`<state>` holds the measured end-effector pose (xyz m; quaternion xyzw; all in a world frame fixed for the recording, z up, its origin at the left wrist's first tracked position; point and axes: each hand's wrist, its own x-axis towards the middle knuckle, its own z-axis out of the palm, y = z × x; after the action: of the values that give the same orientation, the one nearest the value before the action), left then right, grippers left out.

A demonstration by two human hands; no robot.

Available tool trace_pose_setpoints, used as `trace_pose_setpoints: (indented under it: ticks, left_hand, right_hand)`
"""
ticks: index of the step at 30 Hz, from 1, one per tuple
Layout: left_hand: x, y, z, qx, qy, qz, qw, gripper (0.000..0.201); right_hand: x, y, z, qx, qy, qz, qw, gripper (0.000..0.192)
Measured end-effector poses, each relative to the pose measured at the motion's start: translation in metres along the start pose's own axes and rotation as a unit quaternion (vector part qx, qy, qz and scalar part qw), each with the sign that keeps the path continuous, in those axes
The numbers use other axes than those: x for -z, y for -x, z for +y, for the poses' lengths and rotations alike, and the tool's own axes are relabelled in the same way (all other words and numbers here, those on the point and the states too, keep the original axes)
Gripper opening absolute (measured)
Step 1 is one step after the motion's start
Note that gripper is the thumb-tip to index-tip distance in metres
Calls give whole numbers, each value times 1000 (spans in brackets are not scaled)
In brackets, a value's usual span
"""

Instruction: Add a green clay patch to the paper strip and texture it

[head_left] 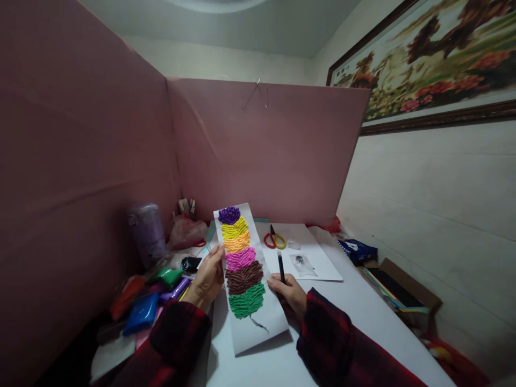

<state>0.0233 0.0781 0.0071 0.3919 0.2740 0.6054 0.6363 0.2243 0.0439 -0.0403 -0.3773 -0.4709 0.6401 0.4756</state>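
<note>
We grip the white paper strip of coloured clay bands [246,269] with our left hand [207,279]; beside the strip, our right hand [291,293] clasps a black pen [281,267], ready for detailing.

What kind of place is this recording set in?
Probably a home craft desk: a pink partition screens the table, a framed picture hangs on the wall, and clay packets and scissors lie beside a paper strip with coloured clay.
</note>
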Motion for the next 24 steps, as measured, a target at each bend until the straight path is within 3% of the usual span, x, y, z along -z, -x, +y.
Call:
trace_pose_setpoints:
  ticks: [19, 24]
  left_hand:
    - [-5, 1, 3, 19, 16, 21, 999, 15]
    - [-8, 4, 7, 45, 25, 36, 998, 27]
  right_hand:
    - [-3, 2, -4, -11, 2, 13, 1000, 49]
    - [-2, 3, -4, -11, 4, 16, 1000, 47]
